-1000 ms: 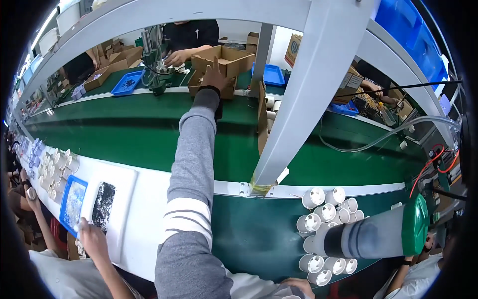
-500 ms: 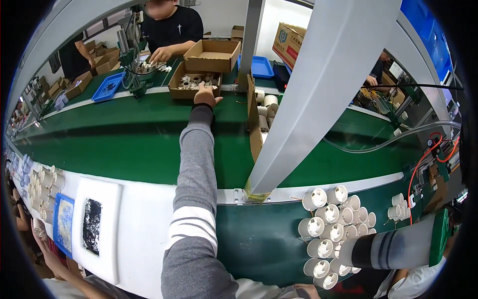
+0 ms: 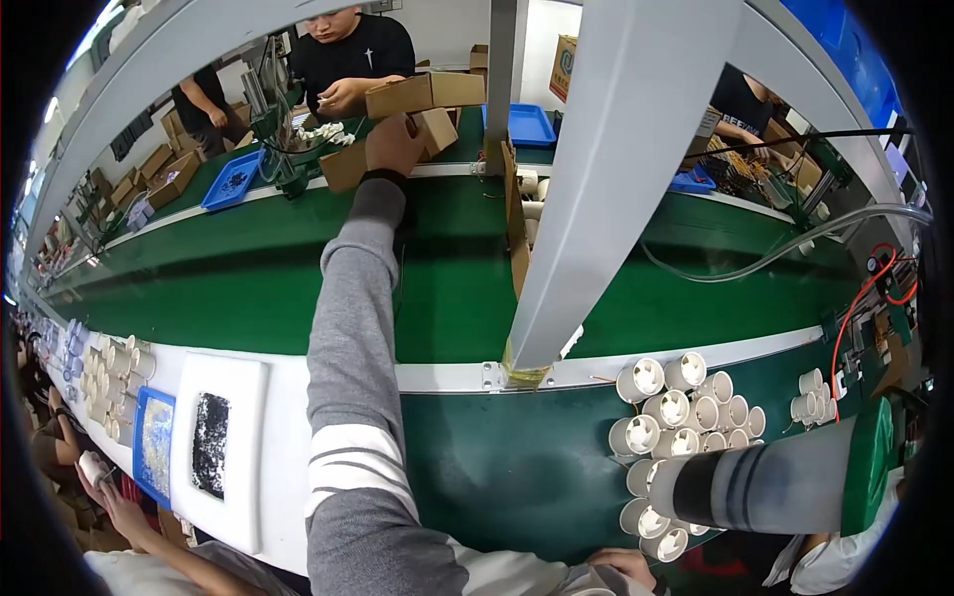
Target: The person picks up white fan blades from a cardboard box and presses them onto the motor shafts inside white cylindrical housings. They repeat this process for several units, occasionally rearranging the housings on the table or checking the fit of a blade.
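Observation:
My left arm, in a grey sleeve with white stripes, reaches across the green belt. At its far side my left hand (image 3: 395, 147) is closed on the near wall of a small cardboard box (image 3: 343, 167). The box sits tilted and its contents are hidden from here. A second shallow cardboard box (image 3: 425, 92) rests right behind it. At the lower edge, my right hand (image 3: 624, 564) shows only in part, below several white cups (image 3: 679, 442) with white pieces inside; its fingers are mostly out of sight.
A slanted grey post (image 3: 581, 199) stands right of my arm, beside a carton of white cups (image 3: 517, 219). A grey cylinder with a green end (image 3: 775, 487) juts in at right. Left lie a white foam tray (image 3: 248, 447) and blue tray (image 3: 154, 437). Co-workers sit opposite and lower left.
My left hand has gone from resting at the box's near edge to gripping it, and the box has tilted so its white parts no longer show. The person opposite has drawn their hands back.

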Motion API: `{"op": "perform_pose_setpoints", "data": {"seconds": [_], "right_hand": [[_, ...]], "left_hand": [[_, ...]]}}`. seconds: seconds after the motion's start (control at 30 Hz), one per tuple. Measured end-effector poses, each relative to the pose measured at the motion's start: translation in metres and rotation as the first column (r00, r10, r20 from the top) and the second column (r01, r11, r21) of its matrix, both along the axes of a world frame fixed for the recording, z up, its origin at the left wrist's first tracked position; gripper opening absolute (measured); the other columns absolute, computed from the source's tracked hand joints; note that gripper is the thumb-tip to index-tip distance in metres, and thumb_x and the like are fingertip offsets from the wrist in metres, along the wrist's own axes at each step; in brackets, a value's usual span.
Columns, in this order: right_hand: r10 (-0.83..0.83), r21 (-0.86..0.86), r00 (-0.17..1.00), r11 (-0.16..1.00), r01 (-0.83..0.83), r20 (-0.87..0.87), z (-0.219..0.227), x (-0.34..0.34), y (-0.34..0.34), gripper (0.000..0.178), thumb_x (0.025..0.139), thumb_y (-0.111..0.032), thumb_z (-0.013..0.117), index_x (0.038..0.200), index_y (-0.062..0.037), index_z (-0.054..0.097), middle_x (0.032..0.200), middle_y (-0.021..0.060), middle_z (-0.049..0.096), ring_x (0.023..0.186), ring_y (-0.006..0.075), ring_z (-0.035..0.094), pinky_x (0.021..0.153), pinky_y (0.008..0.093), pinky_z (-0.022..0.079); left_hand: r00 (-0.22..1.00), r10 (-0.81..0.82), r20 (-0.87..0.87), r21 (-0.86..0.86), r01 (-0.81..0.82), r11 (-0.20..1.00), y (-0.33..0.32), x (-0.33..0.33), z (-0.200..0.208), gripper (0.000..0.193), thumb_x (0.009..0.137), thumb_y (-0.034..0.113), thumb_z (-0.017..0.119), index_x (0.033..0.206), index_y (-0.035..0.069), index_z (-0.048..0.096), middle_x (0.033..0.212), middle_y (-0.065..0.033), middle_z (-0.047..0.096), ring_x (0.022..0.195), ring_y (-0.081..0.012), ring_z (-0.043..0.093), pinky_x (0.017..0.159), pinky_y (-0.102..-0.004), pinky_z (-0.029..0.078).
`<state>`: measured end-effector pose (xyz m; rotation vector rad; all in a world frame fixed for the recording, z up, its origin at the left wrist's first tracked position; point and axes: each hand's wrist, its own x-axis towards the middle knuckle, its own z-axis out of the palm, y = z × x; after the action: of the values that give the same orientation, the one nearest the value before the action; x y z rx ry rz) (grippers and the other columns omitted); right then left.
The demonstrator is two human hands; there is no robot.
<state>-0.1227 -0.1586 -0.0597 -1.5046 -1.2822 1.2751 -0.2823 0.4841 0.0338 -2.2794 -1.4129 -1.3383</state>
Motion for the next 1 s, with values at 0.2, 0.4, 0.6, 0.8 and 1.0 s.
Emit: {"op": "perform_pose_setpoints", "data": {"seconds": [0.2,0.4,0.6,0.8,1.0], "right_hand": [[0.127,0.119,0.988,0.986,-0.117,-0.085,-0.019,0.011,0.004,0.012,0.085,0.001,0.060,0.095,0.0049,0.065,0.096,0.0159,0.065,0.083,0.0194,0.065,0.071,0.0256,0.050],[0.159,0.073,0.947,0.987,-0.144,-0.279,-0.024,0.014,0.005,0.014,0.082,0.003,0.062,0.096,0.0055,0.064,0.094,0.0132,0.065,0.081,0.0154,0.062,0.070,0.0247,0.050],[0.261,0.140,0.906,0.964,-0.226,-0.334,-0.020,0.011,0.003,0.016,0.080,0.004,0.065,0.095,0.0062,0.064,0.092,0.0125,0.064,0.077,0.0132,0.061,0.068,0.0237,0.049],[0.277,0.266,0.908,0.944,-0.196,-0.315,-0.022,0.009,0.006,0.017,0.078,0.006,0.065,0.094,0.0064,0.064,0.090,0.0138,0.063,0.074,0.0146,0.060,0.067,0.0243,0.049],[0.317,0.393,0.928,0.892,-0.222,-0.197,-0.023,0.012,-0.003,0.016,0.078,0.001,0.066,0.093,0.0053,0.063,0.090,0.0152,0.062,0.073,0.0176,0.061,0.067,0.0268,0.050]], "left_hand": [[0.999,0.012,0.043,0.135,-0.018,0.991,-0.078,-0.043,0.010,0.029,0.080,0.032,0.065,0.074,0.006,0.054,0.073,-0.0117,0.061,0.063,-0.0311,0.061,0.056,-0.0422,0.048],[0.995,-0.095,0.031,0.341,0.078,0.937,-0.204,-0.066,0.020,0.023,0.078,0.018,0.071,0.073,0.004,0.053,0.062,-0.0111,0.055,0.056,-0.0280,0.056,0.051,-0.0370,0.045],[0.996,-0.052,0.075,0.273,0.029,0.962,-0.347,-0.078,0.007,0.026,0.076,0.014,0.072,0.069,0.007,0.048,0.063,-0.0081,0.052,0.049,-0.0258,0.052,0.046,-0.0344,0.043],[0.988,-0.149,-0.036,0.144,0.153,0.978,-0.504,-0.078,-0.028,0.030,0.067,0.014,0.081,0.073,0.004,0.053,0.061,-0.0065,0.052,0.047,-0.0211,0.051,0.042,-0.0308,0.040],[0.949,-0.316,-0.019,-0.034,0.315,0.948,-0.600,-0.068,-0.078,0.031,0.066,0.016,0.082,0.079,0.004,0.057,0.067,-0.0071,0.054,0.049,-0.0217,0.053,0.044,-0.0300,0.041]]}}
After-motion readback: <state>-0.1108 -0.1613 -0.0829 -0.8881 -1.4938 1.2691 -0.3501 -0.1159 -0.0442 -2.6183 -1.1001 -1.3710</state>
